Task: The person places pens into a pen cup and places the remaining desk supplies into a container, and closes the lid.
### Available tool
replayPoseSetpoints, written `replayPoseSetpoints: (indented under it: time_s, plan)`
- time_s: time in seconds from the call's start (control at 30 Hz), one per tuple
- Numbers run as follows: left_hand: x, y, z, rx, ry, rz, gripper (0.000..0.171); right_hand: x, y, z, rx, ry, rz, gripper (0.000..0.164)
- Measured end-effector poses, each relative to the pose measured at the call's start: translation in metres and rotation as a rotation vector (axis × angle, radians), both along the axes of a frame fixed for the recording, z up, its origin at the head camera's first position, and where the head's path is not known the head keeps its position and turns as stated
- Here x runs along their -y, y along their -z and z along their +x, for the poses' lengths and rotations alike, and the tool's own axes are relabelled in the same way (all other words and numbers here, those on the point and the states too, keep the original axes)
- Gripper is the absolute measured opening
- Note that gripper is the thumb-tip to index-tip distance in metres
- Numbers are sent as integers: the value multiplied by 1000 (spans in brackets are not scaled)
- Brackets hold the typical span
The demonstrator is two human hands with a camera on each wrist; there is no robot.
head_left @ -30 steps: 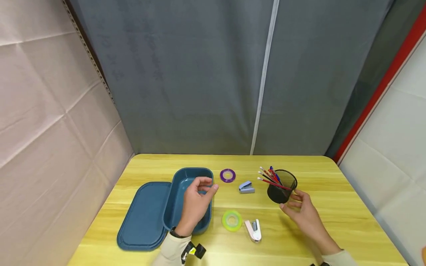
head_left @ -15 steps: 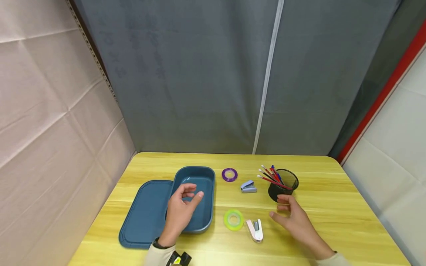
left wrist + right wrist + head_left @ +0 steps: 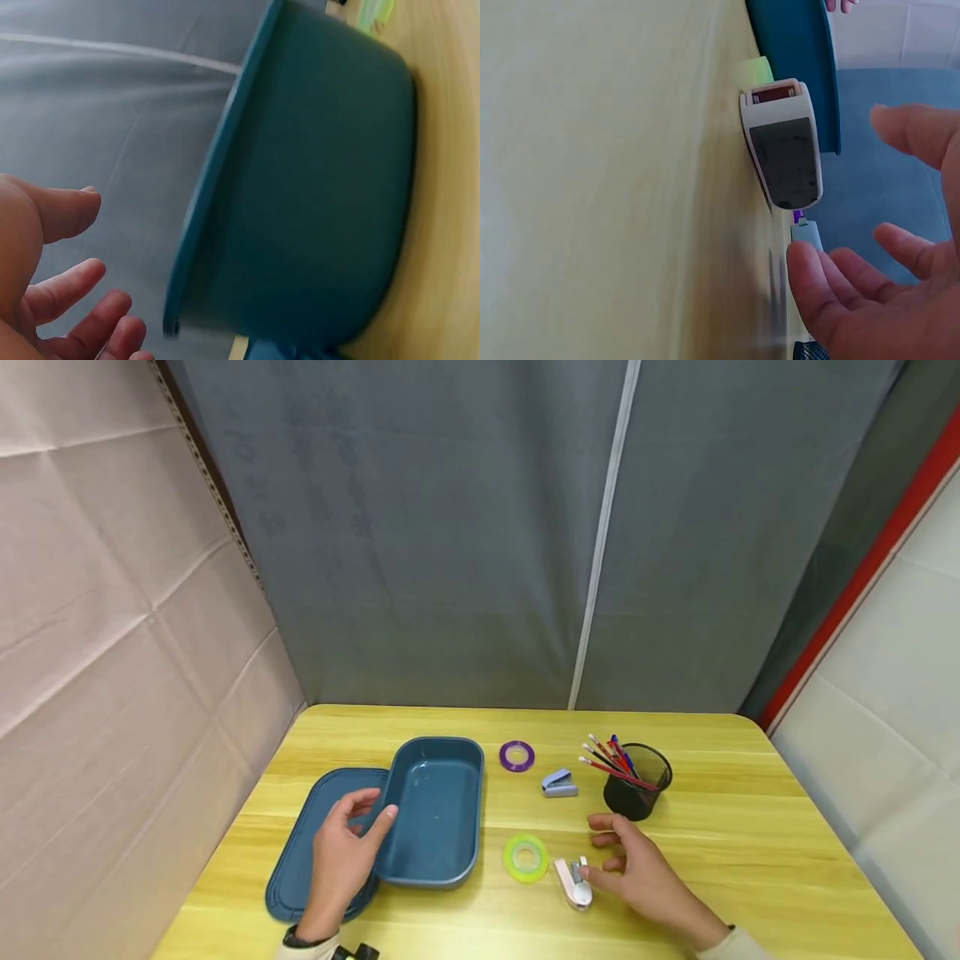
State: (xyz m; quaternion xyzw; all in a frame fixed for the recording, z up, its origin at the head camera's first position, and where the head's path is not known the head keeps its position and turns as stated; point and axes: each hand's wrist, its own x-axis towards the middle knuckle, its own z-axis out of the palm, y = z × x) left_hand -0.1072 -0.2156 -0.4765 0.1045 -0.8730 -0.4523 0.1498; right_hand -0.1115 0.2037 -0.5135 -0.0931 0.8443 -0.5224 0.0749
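My left hand (image 3: 341, 864) hovers over the flat blue lid (image 3: 298, 860), close to the left side of the blue plastic box (image 3: 435, 810). In the left wrist view its fingers are loosely bent and hold nothing, apart from the box wall (image 3: 315, 180). My right hand (image 3: 641, 881) is just right of the pink-and-white stapler (image 3: 576, 893). The right wrist view has that stapler (image 3: 782, 150) lying between the reach of thumb and fingers, with no grip on it. Left of it lies a yellow-green roll of tape (image 3: 511, 858).
A black mesh pen holder (image 3: 627, 800) with pencils and pens stands behind my right hand. A small light-blue stapler (image 3: 559, 785) and a purple roll of tape (image 3: 505, 756) lie farther back on the wooden table (image 3: 720, 802). A grey curtain (image 3: 442, 543) hangs behind.
My left hand has moved left, from over the box to over the lid. My right hand has come away from the pen holder, left and toward the pink-and-white stapler.
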Motion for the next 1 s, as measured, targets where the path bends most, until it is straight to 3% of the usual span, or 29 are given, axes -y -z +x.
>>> replayPoseSetpoints:
  time_s: [0.23,0.5,0.67,0.83,1.0]
  plan:
    - [19,10,4,101,-5,-28,49,2,9,1,-60,-126,40,75]
    - [28,19,8,218,64,49,56,3,13,0,-147,-267,102,80]
    - [28,20,7,251,109,42,60,2,13,0,-201,-321,173,78]
    - [28,21,9,271,106,53,60,-1,13,1,-199,-370,196,79]
    - [28,20,11,286,105,76,58,-3,14,0,-267,-403,287,72]
